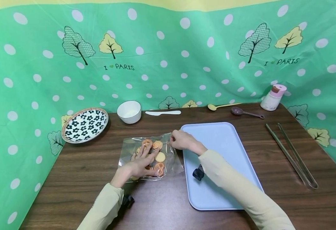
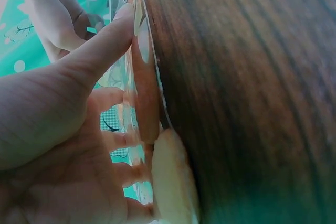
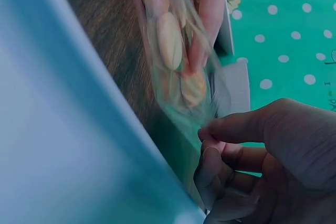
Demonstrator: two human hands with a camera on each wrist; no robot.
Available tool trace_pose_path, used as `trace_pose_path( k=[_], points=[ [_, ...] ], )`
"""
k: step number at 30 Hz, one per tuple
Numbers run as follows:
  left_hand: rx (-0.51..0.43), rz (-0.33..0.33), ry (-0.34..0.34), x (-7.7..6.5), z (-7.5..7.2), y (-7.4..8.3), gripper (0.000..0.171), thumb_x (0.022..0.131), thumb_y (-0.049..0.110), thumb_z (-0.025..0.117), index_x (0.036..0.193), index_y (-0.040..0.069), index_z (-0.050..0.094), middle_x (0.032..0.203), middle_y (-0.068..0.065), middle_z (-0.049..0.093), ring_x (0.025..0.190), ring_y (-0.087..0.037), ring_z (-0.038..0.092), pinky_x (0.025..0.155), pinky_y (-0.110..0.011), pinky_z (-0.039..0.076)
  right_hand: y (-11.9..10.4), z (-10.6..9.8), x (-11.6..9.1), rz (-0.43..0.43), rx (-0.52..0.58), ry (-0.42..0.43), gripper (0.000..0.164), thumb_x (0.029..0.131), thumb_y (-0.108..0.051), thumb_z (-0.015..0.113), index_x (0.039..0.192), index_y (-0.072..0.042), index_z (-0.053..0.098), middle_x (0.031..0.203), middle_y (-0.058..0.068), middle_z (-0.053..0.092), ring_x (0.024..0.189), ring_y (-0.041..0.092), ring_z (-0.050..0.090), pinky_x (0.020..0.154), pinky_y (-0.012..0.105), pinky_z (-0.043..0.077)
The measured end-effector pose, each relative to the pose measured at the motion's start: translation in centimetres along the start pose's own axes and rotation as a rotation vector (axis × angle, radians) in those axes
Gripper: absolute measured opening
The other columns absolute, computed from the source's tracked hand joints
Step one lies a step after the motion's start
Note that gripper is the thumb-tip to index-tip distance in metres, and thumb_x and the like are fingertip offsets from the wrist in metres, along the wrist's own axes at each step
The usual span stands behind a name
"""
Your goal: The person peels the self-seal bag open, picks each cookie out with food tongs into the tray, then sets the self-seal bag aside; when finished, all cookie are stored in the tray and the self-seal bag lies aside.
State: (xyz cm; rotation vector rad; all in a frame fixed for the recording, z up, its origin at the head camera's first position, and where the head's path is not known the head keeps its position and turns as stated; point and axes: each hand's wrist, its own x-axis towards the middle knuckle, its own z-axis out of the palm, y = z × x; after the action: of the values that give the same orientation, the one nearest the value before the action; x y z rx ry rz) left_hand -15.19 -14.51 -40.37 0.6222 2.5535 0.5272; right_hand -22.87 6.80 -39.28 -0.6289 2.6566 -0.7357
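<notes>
A clear plastic bag (image 1: 172,161) of several cookies (image 1: 160,157) lies flat on the dark wooden table. My left hand (image 1: 140,164) rests on the bag with its fingers spread over the cookies. In the left wrist view its thumb (image 2: 107,38) presses the plastic above a cookie (image 2: 173,177) standing close to the tabletop. At the bag's far right corner, my right hand (image 1: 183,140) pinches the edge of the plastic between thumb and forefinger. The right wrist view shows this pinch, the bag edge pulled taut toward the right hand (image 3: 247,156).
Right of the bag lies a light blue tray (image 1: 222,191), under my right forearm. Metal tongs (image 1: 291,156), a pink-capped jar (image 1: 272,97), a purple spoon (image 1: 238,111) and a yellow spoon (image 1: 212,107) stand or lie beyond. A white knife (image 1: 163,112), white bowl (image 1: 129,113) and patterned plate (image 1: 84,126) line the back.
</notes>
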Motion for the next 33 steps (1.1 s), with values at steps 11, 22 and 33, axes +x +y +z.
trace_pose_path(
  k=[11,22,33],
  points=[
    [0.01,-0.013,0.005,-0.2,-0.2,-0.1,0.086,0.087,0.038,0.065,0.152,0.018,0.012,0.155,-0.018,-0.005,0.139,-0.041,-0.008,0.101,-0.07,0.008,0.6,-0.5,-0.2,0.059,-0.009,0.012,0.028,0.08,-0.003,0.053,0.056,-0.016,0.044,0.052,-0.003,0.036,0.048,0.01,0.031,0.045,0.023,0.025],
    [0.001,-0.007,0.002,-0.2,-0.5,0.0,0.085,0.088,0.037,0.065,0.152,0.017,0.013,0.155,-0.018,-0.005,0.139,-0.041,-0.009,0.1,-0.071,0.008,-0.1,-1.4,0.0,0.002,0.044,0.024,0.02,0.09,-0.013,0.057,0.07,-0.01,0.057,0.055,-0.002,0.045,0.047,0.01,0.036,0.046,0.025,0.029],
    [0.009,-0.01,-0.02,-0.2,-0.1,0.2,0.084,0.089,0.041,0.062,0.152,0.016,0.013,0.155,-0.018,-0.004,0.139,-0.041,-0.008,0.1,-0.071,0.009,-0.3,0.0,2.0,0.032,-0.024,0.042,0.04,0.088,-0.01,0.055,0.052,-0.016,0.039,0.046,-0.004,0.029,0.041,0.01,0.025,0.042,0.024,0.022]
  ],
)
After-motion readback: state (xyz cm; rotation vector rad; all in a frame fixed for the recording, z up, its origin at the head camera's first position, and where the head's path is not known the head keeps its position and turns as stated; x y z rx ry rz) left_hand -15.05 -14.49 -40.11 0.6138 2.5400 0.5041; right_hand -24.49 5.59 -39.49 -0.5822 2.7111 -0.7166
